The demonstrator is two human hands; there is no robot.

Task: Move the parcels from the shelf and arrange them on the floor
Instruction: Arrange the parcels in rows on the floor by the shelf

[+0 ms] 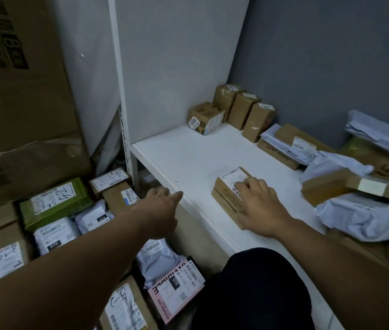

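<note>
A small brown cardboard parcel (228,190) with a white label lies on the white shelf (188,158). My right hand (260,206) rests on top of it, fingers curled over its near right side. My left hand (162,210) hovers at the shelf's front left edge, fingers loosely extended and holding nothing. Several more brown boxes (243,110) stand at the back of the shelf, and grey mailer bags and flat boxes (345,186) are piled on its right. On the floor to the left lie several parcels, among them a green one (55,203) and a pink one (176,291).
A big cardboard carton (17,91) towers at the left above the floor parcels. The shelf's white upright post (119,91) stands between the carton and the shelf. A grey wall closes the back right. My dark trouser knee (255,289) sits in front of the shelf.
</note>
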